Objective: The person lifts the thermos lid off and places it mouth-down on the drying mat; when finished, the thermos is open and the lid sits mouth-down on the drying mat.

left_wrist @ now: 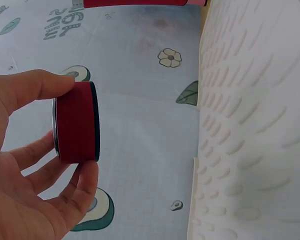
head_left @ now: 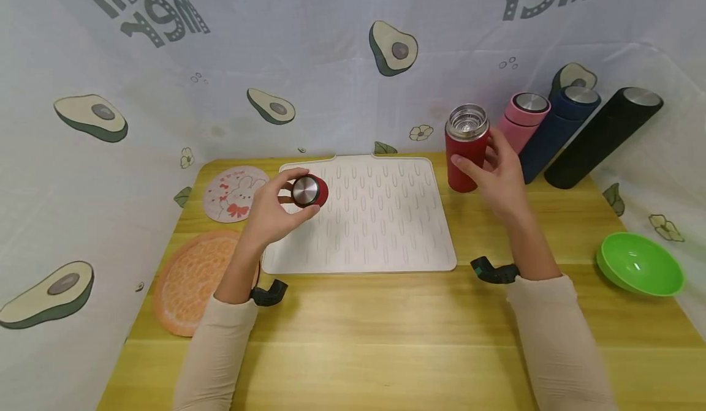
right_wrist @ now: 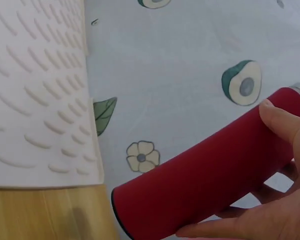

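My left hand (head_left: 273, 212) pinches a red bottle lid (head_left: 310, 191) with a brushed metal top, held over the left part of a white ridged mat (head_left: 386, 227). In the left wrist view the lid (left_wrist: 77, 122) is edge-on between thumb and fingers, its dark rim facing the mat. My right hand (head_left: 499, 175) grips a red thermos bottle (head_left: 466, 160) just right of the mat. The bottle's mouth is uncapped, showing a bare metal neck and a strainer-like insert. In the right wrist view, thumb and fingers wrap the upper body of the bottle (right_wrist: 205, 170).
Pink (head_left: 524, 120), navy (head_left: 557, 129) and black (head_left: 601, 138) capped bottles stand right of the red one. A green bowl (head_left: 640, 264) sits at the right edge. A rabbit-print round mat (head_left: 234, 193) and an orange round mat (head_left: 193, 282) lie left. Patterned cloth (head_left: 331, 62) hangs behind.
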`<act>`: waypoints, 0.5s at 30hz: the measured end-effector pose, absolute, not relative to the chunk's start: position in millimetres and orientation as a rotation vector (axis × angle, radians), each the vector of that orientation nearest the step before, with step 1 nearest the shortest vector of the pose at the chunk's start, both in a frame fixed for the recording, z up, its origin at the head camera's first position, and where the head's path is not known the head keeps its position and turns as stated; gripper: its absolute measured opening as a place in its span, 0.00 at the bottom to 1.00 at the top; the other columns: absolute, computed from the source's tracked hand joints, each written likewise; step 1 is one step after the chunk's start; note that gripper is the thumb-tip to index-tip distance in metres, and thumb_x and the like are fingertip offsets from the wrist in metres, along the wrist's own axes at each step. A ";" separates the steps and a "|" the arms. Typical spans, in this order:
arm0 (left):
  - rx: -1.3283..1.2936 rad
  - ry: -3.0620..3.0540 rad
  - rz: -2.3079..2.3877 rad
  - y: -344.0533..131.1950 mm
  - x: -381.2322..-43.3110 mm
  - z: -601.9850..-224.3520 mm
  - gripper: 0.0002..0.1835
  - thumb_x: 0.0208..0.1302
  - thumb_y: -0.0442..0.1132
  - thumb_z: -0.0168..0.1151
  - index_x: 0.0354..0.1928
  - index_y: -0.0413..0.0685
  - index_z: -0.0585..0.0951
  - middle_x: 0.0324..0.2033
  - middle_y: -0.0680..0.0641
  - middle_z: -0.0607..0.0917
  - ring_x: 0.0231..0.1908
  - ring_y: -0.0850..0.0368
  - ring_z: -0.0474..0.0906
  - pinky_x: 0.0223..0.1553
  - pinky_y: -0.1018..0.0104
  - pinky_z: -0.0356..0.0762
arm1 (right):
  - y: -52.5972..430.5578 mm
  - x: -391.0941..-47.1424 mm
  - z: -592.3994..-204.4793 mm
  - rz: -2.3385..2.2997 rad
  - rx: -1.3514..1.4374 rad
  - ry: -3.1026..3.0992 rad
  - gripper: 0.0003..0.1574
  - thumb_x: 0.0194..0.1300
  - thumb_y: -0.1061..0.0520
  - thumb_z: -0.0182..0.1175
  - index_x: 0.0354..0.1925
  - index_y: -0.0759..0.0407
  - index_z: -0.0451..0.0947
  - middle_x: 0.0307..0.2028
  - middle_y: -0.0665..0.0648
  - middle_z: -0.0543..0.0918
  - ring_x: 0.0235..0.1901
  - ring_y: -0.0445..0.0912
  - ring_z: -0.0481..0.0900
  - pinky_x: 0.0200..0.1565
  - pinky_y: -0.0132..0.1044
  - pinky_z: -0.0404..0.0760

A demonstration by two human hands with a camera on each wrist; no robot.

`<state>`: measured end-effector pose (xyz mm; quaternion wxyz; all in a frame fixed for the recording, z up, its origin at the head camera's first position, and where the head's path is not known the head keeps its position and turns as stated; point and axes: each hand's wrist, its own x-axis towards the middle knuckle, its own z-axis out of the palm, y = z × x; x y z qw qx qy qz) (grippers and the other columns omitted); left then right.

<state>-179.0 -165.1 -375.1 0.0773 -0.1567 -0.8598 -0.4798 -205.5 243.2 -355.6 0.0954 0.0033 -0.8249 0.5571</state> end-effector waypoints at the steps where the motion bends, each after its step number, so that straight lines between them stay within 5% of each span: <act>1: -0.449 -2.598 -1.422 -168.8 -179.6 -377.9 0.34 0.57 0.40 0.78 0.67 0.53 0.78 0.58 0.46 0.83 0.53 0.49 0.79 0.51 0.53 0.86 | 245.7 -210.8 -357.0 1.690 -0.017 -2.439 0.48 0.69 0.46 0.68 0.78 0.28 0.55 0.77 0.49 0.64 0.77 0.55 0.62 0.74 0.63 0.64; 7: -0.322 -2.735 -1.362 -183.7 -184.0 -389.2 0.35 0.58 0.37 0.76 0.68 0.51 0.76 0.61 0.42 0.81 0.56 0.43 0.78 0.54 0.43 0.84 | 250.6 -239.1 -372.0 1.806 -0.089 -2.376 0.48 0.70 0.44 0.66 0.79 0.29 0.52 0.78 0.50 0.63 0.77 0.52 0.61 0.76 0.59 0.63; 15: -0.191 -2.937 -1.195 -187.4 -196.9 -410.2 0.38 0.58 0.34 0.75 0.71 0.46 0.73 0.65 0.37 0.78 0.58 0.38 0.80 0.56 0.44 0.83 | 245.6 -266.3 -391.4 1.828 -0.171 -2.215 0.45 0.71 0.47 0.66 0.78 0.33 0.56 0.76 0.50 0.65 0.76 0.50 0.62 0.78 0.51 0.62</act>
